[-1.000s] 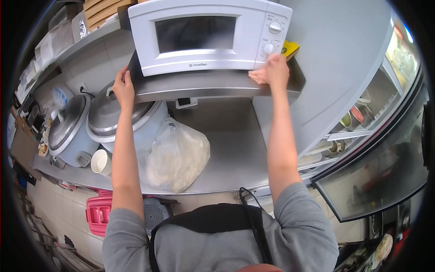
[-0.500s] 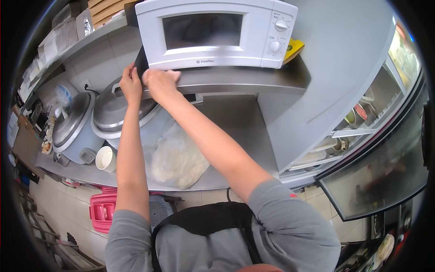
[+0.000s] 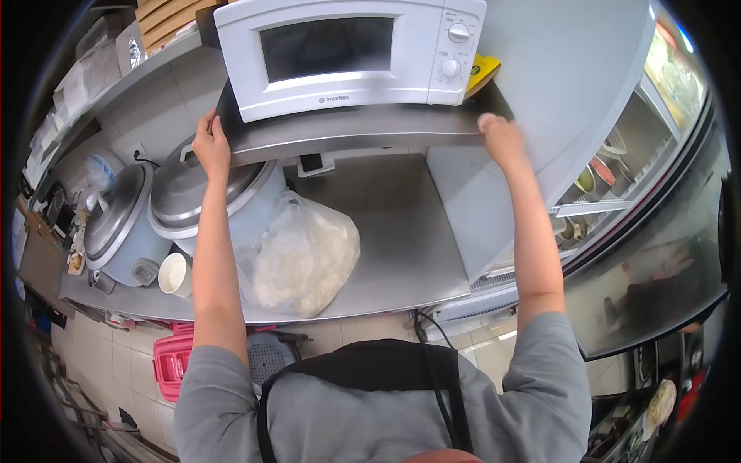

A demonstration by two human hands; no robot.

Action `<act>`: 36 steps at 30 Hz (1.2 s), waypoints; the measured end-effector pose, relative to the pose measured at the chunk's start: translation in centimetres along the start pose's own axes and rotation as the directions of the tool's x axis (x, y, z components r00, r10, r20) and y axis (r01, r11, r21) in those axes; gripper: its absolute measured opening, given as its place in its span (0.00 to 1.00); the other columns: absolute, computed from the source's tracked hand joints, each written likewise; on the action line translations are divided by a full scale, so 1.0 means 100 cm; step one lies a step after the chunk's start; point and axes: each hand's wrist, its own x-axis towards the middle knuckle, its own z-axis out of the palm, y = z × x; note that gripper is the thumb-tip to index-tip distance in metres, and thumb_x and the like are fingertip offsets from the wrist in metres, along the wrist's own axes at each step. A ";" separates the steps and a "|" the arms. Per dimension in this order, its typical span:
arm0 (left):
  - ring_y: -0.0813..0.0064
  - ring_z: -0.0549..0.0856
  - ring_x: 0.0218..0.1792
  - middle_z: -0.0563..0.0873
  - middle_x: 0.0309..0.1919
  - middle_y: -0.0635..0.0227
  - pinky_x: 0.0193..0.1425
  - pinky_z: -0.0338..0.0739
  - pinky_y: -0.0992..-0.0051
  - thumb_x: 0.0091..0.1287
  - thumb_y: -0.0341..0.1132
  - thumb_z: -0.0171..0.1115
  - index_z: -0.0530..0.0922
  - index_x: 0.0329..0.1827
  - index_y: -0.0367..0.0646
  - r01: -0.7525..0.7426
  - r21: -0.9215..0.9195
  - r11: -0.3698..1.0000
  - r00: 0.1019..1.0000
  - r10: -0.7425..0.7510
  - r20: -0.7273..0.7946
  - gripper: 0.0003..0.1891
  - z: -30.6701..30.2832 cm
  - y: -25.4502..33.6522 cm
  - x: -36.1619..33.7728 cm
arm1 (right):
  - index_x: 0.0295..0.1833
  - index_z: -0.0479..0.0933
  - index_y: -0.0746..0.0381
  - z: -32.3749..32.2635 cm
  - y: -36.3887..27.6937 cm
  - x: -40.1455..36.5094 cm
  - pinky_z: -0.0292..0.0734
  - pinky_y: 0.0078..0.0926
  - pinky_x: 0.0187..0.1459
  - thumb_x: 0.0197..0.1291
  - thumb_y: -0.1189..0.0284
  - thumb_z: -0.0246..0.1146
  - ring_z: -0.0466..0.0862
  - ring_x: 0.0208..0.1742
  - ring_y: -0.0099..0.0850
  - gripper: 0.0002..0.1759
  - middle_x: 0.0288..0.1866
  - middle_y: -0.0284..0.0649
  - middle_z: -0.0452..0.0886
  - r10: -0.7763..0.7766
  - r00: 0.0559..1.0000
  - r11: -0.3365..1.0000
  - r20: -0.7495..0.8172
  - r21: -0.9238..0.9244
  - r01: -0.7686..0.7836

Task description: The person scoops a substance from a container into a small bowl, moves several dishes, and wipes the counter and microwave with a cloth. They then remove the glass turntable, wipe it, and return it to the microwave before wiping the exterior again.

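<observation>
A steel shelf (image 3: pixel 347 133) carries a white microwave oven (image 3: pixel 327 59). My left hand (image 3: pixel 211 144) is at the shelf's left end, its fingers wrapped round the edge. At the other end, close to the grey side panel, my right hand (image 3: pixel 505 142) rests near the shelf's front corner. It is slightly blurred, with curled fingers; whatever they may hold is hidden. Under the shelf a clear plastic bag (image 3: pixel 306 251) with pale contents lies on the steel counter (image 3: pixel 409 231). A large lidded cooker (image 3: pixel 197 193) stands behind my left forearm.
Left of my arm are a second lidded cooker (image 3: pixel 123 212) and a white cup (image 3: pixel 174 274). A yellow packet (image 3: pixel 482 72) lies beside the microwave. On the right a fridge stands with its glass door (image 3: pixel 656 285) open. A pink container (image 3: pixel 172 359) and a grey stool (image 3: pixel 270 359) are below.
My right hand has travelled along the shelf front from beside my left hand to the far right end. My left hand keeps its place at the left end. The view has shifted slightly.
</observation>
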 end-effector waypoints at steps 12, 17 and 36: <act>0.67 0.86 0.43 0.86 0.40 0.56 0.46 0.77 0.74 0.65 0.29 0.56 0.79 0.47 0.37 0.024 -0.061 0.998 0.999 -0.026 -0.026 0.10 0.004 -0.005 0.001 | 0.34 0.84 0.57 0.038 -0.074 0.047 0.77 0.36 0.39 0.49 0.66 0.64 0.83 0.35 0.42 0.08 0.30 0.46 0.82 0.255 0.917 0.898 -0.307 0.426 -0.107; 0.68 0.86 0.43 0.86 0.40 0.56 0.46 0.77 0.74 0.66 0.29 0.55 0.79 0.47 0.37 0.018 -0.022 1.000 1.000 -0.019 -0.021 0.10 0.003 -0.004 -0.001 | 0.22 0.81 0.55 0.017 -0.078 0.045 0.77 0.38 0.30 0.51 0.68 0.57 0.82 0.25 0.44 0.10 0.22 0.45 0.81 0.338 0.939 0.737 -0.057 0.637 -0.226; 0.67 0.86 0.43 0.85 0.40 0.55 0.46 0.77 0.74 0.65 0.30 0.56 0.79 0.47 0.37 -0.006 -0.031 1.000 0.999 0.005 -0.033 0.11 0.003 -0.004 0.001 | 0.37 0.80 0.61 0.011 -0.075 0.038 0.79 0.30 0.34 0.51 0.70 0.60 0.84 0.31 0.35 0.09 0.34 0.41 0.84 0.425 0.902 0.507 0.078 0.805 -0.308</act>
